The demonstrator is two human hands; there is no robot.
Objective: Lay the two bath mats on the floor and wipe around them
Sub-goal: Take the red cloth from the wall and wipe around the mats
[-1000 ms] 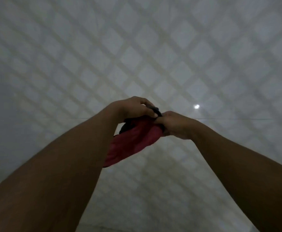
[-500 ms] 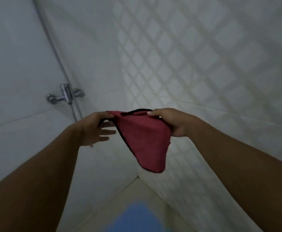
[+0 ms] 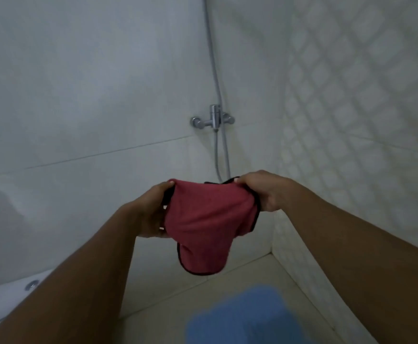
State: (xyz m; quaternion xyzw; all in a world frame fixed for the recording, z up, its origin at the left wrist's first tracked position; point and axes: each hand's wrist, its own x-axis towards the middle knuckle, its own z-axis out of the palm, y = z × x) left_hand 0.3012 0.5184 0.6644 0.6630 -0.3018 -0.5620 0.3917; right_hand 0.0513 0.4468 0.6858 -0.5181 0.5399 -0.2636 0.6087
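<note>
One blue bath mat (image 3: pixel 242 316) already lies on the floor (image 3: pixel 240 274) in the shower corner. The left hand (image 3: pixel 150 214) and right hand (image 3: pixel 260 192) both grip a red cloth (image 3: pixel 208 224) held up above it; wiping has not begun, and no second mat is in view.

Matt red cloth (image 3: pixel 209 227); shiny, probably metal tap (image 3: pixel 213 119).

Both hands grip red cloth (image 3: pixel 209 219) – blue mat (image 3: pixel 242 316) below
</note>
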